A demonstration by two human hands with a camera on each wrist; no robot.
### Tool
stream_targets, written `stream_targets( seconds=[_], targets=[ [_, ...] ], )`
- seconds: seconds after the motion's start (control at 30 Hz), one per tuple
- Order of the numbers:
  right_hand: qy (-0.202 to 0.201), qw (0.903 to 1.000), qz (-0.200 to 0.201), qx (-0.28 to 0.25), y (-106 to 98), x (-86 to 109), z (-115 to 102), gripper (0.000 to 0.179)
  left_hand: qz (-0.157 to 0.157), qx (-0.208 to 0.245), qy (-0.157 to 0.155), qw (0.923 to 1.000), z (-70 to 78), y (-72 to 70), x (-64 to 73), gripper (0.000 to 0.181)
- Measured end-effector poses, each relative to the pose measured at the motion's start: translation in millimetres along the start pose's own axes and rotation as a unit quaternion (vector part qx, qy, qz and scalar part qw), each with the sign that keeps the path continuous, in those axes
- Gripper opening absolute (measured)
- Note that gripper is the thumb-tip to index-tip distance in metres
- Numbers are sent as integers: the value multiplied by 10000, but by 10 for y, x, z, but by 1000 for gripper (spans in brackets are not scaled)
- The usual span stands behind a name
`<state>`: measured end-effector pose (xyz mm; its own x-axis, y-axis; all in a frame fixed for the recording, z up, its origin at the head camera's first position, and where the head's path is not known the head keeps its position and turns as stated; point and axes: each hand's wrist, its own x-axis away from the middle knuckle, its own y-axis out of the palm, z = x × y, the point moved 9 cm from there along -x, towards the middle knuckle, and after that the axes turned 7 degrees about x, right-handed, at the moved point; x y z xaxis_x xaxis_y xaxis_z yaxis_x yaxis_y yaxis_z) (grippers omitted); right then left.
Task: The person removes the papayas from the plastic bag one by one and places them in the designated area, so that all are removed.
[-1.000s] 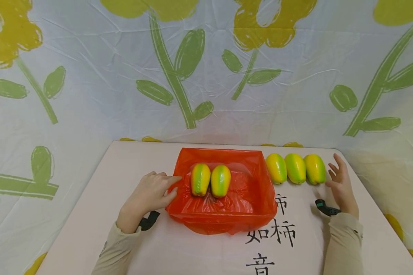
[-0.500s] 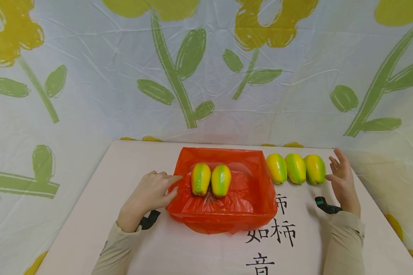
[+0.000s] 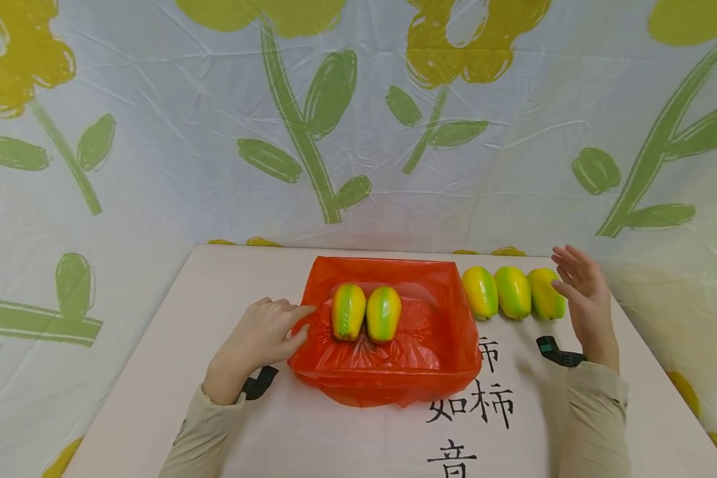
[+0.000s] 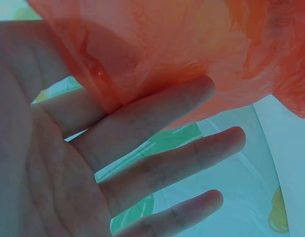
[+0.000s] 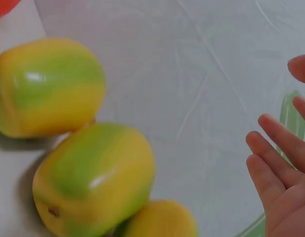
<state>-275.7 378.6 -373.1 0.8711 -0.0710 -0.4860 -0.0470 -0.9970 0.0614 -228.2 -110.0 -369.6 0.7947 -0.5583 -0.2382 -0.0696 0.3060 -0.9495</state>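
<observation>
Two yellow-green papayas lie side by side in a box-shaped red plastic bag. At the bag's left rim is my left hand; its index finger and thumb reach over the edge. In the left wrist view, the other fingers are straight, one lying along the outside of the red plastic. My right hand is raised by the rightmost papaya, overlapping it in the head view. Its fingers are spread, with nothing between them. A second papaya and a third papaya complete that row.
The pale table carries black printed characters in front of and right of the bag. A flower-patterned cloth hangs behind the table and along both sides.
My right hand first shifted slightly up, then moved left over the rightmost papaya. The left hand, the bag and all the papayas have stayed where they were.
</observation>
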Motion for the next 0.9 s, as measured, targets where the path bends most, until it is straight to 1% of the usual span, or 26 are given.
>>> stream_targets(
  seconds=[0.17, 0.4, 0.53, 0.63, 0.7, 0.77, 0.8, 0.9],
  targets=[
    [38, 9994, -63, 349, 159, -40, -92, 55, -34, -19, -29, 10000, -5, 10, 3, 34],
    [-94, 9985, -185, 514, 364, -82, -212, 51, -60, -23, -46, 10000, -5, 17, 0, 34],
    [-5, 9963, -205, 834, 513, -71, -305, 49, -61, -45, -30, 10000, -5, 14, 4, 34],
    [105, 9946, -245, 999, 647, -58, -392, 46, -4, -23, 20, 10000, 2, 0, 0, 34],
    [146, 9925, -348, 1167, 751, -52, -454, 44, 42, -22, 49, 10000, 4, -9, 2, 33],
    [101, 9898, -496, 1333, 855, -48, -520, 41, 93, 9, 85, 9999, 12, -19, -1, 33],
    [55, 9872, -600, 1474, 913, -47, -552, 40, 103, 23, 88, 9999, 13, -22, 0, 32],
    [-101, 9755, -924, 1996, 1078, -50, -633, 38, 108, 39, 90, 9999, 14, -24, 4, 32]
  ],
)
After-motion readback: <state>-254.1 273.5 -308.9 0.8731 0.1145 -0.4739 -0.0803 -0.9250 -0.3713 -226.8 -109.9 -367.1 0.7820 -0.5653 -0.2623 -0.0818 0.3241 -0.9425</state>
